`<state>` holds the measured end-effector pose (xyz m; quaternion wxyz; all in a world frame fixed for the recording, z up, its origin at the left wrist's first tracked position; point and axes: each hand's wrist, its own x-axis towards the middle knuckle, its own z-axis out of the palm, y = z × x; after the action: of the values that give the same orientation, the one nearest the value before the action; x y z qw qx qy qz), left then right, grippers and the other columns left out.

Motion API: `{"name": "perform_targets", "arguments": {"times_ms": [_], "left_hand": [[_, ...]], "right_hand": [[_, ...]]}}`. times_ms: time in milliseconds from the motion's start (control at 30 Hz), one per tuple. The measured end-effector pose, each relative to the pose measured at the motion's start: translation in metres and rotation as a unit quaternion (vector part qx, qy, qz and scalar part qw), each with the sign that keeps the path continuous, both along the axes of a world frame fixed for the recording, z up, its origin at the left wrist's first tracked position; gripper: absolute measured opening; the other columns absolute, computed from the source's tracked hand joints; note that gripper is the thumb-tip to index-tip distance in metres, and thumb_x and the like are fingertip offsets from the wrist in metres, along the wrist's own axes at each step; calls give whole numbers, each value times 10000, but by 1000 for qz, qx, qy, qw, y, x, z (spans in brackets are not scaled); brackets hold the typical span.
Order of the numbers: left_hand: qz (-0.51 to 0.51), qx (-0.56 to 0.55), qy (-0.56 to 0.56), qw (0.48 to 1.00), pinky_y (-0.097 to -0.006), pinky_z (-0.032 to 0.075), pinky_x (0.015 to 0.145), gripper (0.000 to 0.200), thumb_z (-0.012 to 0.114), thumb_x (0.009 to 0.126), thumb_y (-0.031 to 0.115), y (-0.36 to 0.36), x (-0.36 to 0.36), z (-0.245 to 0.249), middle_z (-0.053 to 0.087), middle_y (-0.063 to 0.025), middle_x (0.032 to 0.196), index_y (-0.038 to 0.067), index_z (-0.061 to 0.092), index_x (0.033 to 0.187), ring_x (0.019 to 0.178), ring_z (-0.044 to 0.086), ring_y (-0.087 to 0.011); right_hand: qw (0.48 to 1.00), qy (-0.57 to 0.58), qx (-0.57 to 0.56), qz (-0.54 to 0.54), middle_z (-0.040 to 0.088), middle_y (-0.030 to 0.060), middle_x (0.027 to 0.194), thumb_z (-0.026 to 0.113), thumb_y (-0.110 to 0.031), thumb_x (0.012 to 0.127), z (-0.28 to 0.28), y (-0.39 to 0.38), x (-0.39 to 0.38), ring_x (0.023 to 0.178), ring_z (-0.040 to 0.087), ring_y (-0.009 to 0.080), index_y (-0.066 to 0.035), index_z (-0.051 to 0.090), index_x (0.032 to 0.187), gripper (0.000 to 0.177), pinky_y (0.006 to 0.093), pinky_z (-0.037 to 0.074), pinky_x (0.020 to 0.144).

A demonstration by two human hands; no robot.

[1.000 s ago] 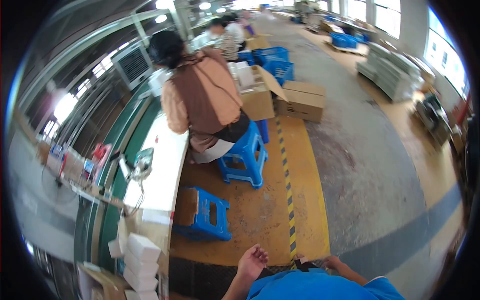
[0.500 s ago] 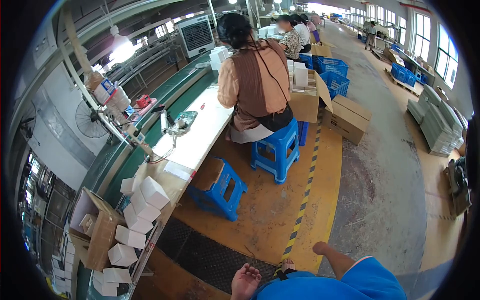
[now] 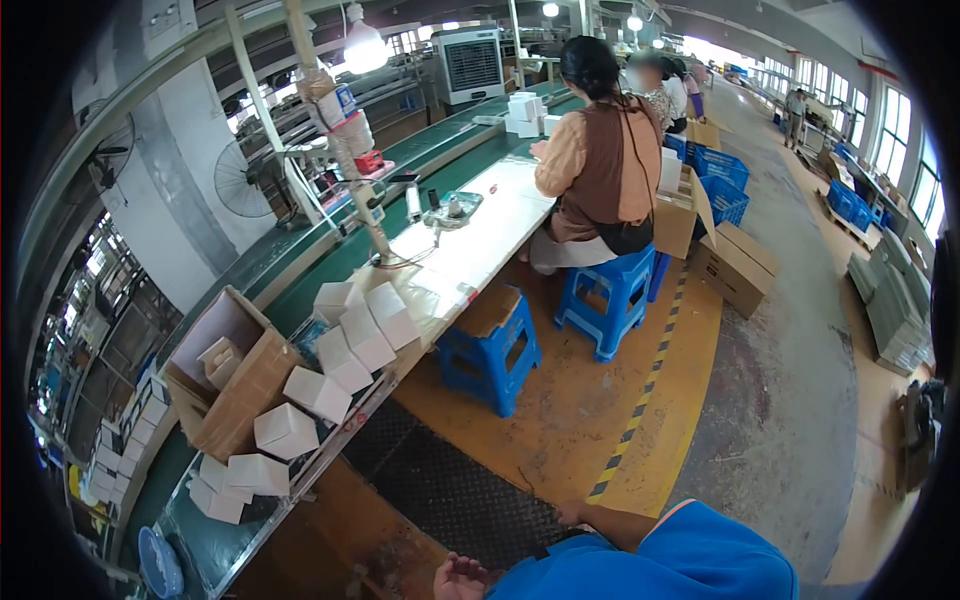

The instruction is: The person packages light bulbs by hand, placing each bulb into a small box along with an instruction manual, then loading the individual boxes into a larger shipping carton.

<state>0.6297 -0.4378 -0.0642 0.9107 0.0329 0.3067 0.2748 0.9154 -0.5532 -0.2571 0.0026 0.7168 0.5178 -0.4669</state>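
My left hand [image 3: 460, 578] hangs low at the bottom edge, fingers loosely curled and nothing in the palm. My right hand [image 3: 572, 514] is in front of my blue shirt [image 3: 650, 565]; its fingers are too dark and small to make out. Neither hand touches the bench. To the left, several white boxes [image 3: 317, 394] stand in rows along the near end of the workbench [image 3: 470, 265]. An opened cardboard carton [image 3: 235, 420] tilts beside them, with a small cardboard piece inside. A blue stool [image 3: 500, 350] with a brown top is ahead of me.
A co-worker [image 3: 605, 170] sits on another blue stool [image 3: 607, 300] at the bench. Cartons [image 3: 738, 265] and blue crates [image 3: 722, 195] line the aisle. A black mat [image 3: 440, 480] covers the floor ahead. A blue basin [image 3: 160, 562] is at the lower left.
My view has turned left, so the bench, boxes and co-worker sit further right in the picture. Both hands have shifted left in view, and the blue basin has come into sight.
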Motion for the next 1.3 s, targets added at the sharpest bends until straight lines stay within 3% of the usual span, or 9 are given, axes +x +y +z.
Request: {"name": "perform_targets", "arguments": {"times_ms": [67, 133, 267, 333, 433, 500, 733, 1000, 1300], "left_hand": [[-10, 183, 84, 980, -432, 494, 760, 195, 571, 834, 252, -3, -15, -2, 664, -68, 841, 111, 654, 940, 811, 616, -240], [55, -57, -64, 995, -386, 454, 776, 172, 436, 879, 144, -2, -15, 22, 584, -83, 813, 73, 591, 901, 816, 550, -241], [97, -35, -215, 971, -386, 457, 800, 158, 505, 874, 155, -16, 2, 7, 589, -76, 869, 52, 571, 974, 857, 555, -249], [156, -43, -20, 987, -362, 471, 786, 160, 490, 899, 162, -24, 14, 24, 577, -63, 874, 63, 551, 1009, 865, 562, -230], [204, -85, 53, 974, -328, 492, 754, 155, 475, 920, 177, -33, 25, 45, 586, -45, 874, 84, 550, 1019, 846, 579, -190], [222, -91, 42, 970, -323, 490, 754, 159, 475, 921, 182, -41, 29, 40, 586, -42, 876, 87, 546, 1027, 846, 578, -184], [252, -105, 25, 962, -311, 485, 766, 166, 467, 923, 163, -61, 34, 34, 575, -29, 892, 91, 534, 1056, 865, 571, -181], [261, -90, 34, 960, -303, 478, 771, 173, 466, 924, 164, -62, 33, 37, 568, -35, 909, 93, 524, 1071, 879, 565, -178], [253, -77, 56, 963, -299, 478, 756, 176, 454, 929, 179, -59, 32, 40, 566, -22, 905, 104, 521, 1073, 878, 571, -169]], "right_hand": [[999, -6, 17, 38, 643, 145, 977, 542, -321, 745, -8, 7, -5, 912, 607, 310, -122, 670, 967, 324, 417, 467, 774], [995, -11, 34, 93, 648, 149, 938, 546, -356, 750, -16, 20, -4, 878, 615, 320, -126, 676, 936, 323, 419, 472, 756], [994, 0, 58, 94, 671, 112, 900, 593, -288, 765, -23, 24, 32, 797, 646, 243, -94, 691, 930, 273, 368, 499, 722], [990, 35, 74, 115, 658, 112, 826, 556, -321, 733, -66, 24, 71, 761, 629, 292, -109, 684, 826, 264, 400, 492, 686], [971, -37, 13, 234, 662, 99, 791, 588, -286, 699, -41, 32, 99, 734, 633, 276, -110, 685, 775, 215, 390, 496, 675], [989, -28, 8, 146, 657, 103, 732, 613, -227, 685, -2, 33, 101, 661, 639, 249, -90, 674, 711, 152, 359, 500, 622], [980, -7, -21, 196, 657, 94, 708, 619, -128, 743, -18, 43, 122, 579, 640, 175, -52, 681, 765, 101, 294, 504, 523], [997, 82, -11, 7, 661, 129, 732, 612, -91, 780, 34, 64, 59, 608, 644, 192, 10, 683, 852, 143, 312, 525, 539], [988, 139, 33, 67, 648, 129, 701, 596, -29, 756, -13, 49, 92, 684, 644, 214, -9, 688, 785, 98, 341, 501, 590]]}}
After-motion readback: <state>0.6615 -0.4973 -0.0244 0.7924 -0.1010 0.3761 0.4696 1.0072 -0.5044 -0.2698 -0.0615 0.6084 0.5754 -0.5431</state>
